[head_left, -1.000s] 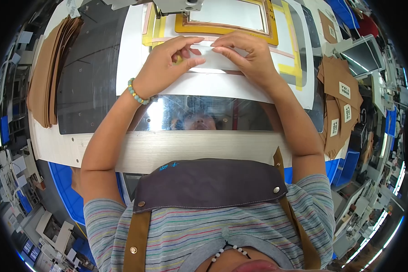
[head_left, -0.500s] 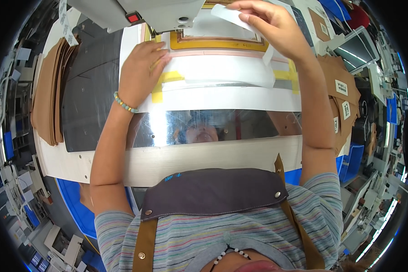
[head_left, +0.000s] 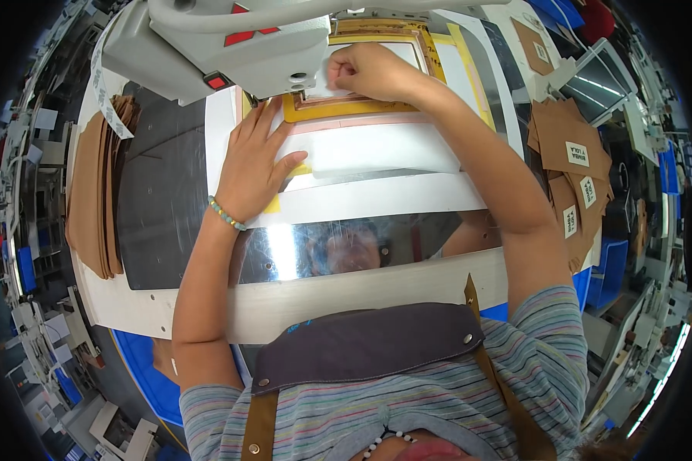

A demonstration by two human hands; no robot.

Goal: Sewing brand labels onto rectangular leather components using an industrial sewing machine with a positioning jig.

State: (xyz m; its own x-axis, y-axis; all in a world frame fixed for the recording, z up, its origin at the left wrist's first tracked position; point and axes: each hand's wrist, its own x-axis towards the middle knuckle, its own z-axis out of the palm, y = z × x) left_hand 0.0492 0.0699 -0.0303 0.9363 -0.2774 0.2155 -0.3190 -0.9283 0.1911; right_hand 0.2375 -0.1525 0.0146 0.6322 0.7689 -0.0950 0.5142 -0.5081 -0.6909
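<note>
Shows, at 6 o'clock, the bare front strip of a pale worktable (head_left: 423,280). Places a blue bin (head_left: 142,376) at 8 o'clock, lower than the tabletop, beside dark grey floor (head_left: 119,393). Includes, between 8 and 10 o'clock, a crowded band of pale workstations (head_left: 58,330), bent by the lens and too small for detail, with a blue panel (head_left: 27,265) at 9 o'clock. Presents, at 2 o'clock, a tilted monitor (head_left: 603,88) with a white streak across its screen. Locates another blue bin (head_left: 610,269) near 3 o'clock and a bright strip light (head_left: 661,380) at 4 o'clock.
</note>
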